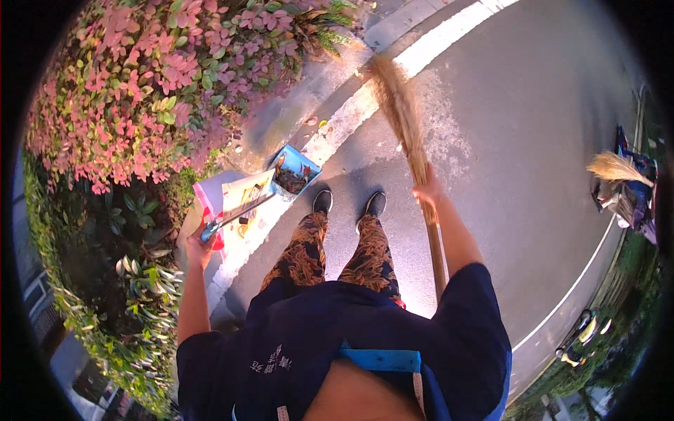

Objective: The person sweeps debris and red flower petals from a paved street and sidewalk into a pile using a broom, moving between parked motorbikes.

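My left hand (201, 247) grips the blue handle end of a long-handled dustpan (296, 167). A flattened printed bag or carton (247, 197) and a pink-edged sheet (202, 197) hang beside the handle; how they are held is unclear. The blue pan lies by the white kerb line with dry leaves and debris in it. My right hand (429, 190) is closed around the wooden handle of a straw broom (403, 110), whose bristles point away from me and reach over the kerb line. A few leaves (316, 122) lie between pan and bristles.
Pink-leaved shrubs (179, 79) and a green hedge (152, 316) border the kerb (337, 97) at left. Grey road (505, 158) spreads to the right. At the far right stands a loaded cart or pile (632, 194) with another straw broom (616, 167) on it. A scooter (582, 337) is parked lower right.
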A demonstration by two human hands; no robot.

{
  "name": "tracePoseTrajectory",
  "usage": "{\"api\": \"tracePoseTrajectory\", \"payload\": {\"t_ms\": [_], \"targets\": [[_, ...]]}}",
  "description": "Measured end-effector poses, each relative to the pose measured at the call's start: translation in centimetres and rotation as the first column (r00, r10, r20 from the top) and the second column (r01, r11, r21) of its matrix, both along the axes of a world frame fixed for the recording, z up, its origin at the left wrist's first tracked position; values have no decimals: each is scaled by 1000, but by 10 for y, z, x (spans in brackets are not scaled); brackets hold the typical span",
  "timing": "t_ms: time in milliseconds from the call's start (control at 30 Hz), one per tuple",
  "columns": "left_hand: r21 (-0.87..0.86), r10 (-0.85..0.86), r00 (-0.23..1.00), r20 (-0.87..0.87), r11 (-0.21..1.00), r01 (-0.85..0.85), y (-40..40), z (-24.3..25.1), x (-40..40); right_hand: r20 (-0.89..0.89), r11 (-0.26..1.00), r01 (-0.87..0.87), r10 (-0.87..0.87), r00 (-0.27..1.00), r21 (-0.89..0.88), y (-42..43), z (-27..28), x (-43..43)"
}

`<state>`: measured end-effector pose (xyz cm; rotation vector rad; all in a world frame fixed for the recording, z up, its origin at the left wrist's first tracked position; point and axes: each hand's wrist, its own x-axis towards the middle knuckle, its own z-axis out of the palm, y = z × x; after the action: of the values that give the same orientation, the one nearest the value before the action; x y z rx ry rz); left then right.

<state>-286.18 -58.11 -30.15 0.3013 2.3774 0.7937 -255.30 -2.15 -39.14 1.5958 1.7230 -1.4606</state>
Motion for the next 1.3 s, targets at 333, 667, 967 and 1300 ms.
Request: {"api": "tracePoseTrajectory", "payload": {"t_ms": [333,667,967,1300], "targets": [[-138,-61,996,-59,989,52,31,8,-21,244,652,-730,757,606,-207,-75,79,96],[-164,-14,999,-38,986,7,31,10,-18,10,871,-490,490,872,-30,-26,166,150],[-141,-31,998,-63,990,22,25,8,-29,24,993,-119,119,993,8,-60,57,62],[-31,29,999,-18,999,-30,18,-2,-31,314,632,-756,763,565,-174,-142,123,67]]}}
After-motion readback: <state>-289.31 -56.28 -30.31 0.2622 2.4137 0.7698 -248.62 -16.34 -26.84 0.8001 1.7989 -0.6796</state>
